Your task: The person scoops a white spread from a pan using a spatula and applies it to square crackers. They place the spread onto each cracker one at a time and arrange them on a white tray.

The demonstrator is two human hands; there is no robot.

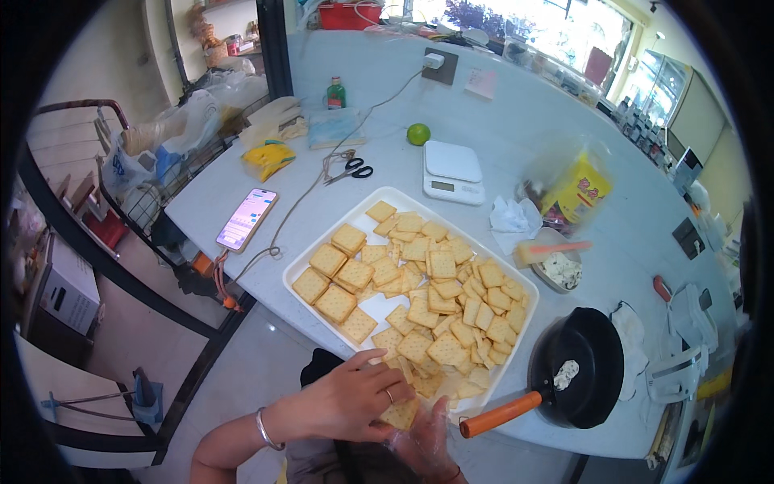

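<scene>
Both my hands meet over the near edge of a white tray (293,281) piled with square golden crackers (442,264). My left hand (351,397), bare with a ring and bracelet, reaches in from the left and closes its thumb and fingers on a cracker (401,415). Under and beside that cracker is my right hand (427,442), in a clear plastic glove; its fingers are partly hidden behind the left hand. Whether one cracker or a stacked pair is held, I cannot make out. More crackers lie just beyond my fingers.
Right of the tray sits a black pan (582,347) with an orange handle (501,415) pointing toward me and a pale speckled lump inside. Behind it are a bowl of speckled white mixture (562,271), a white scale (453,171) and a lime (418,134). Scissors (351,168) and a phone (247,219) lie left.
</scene>
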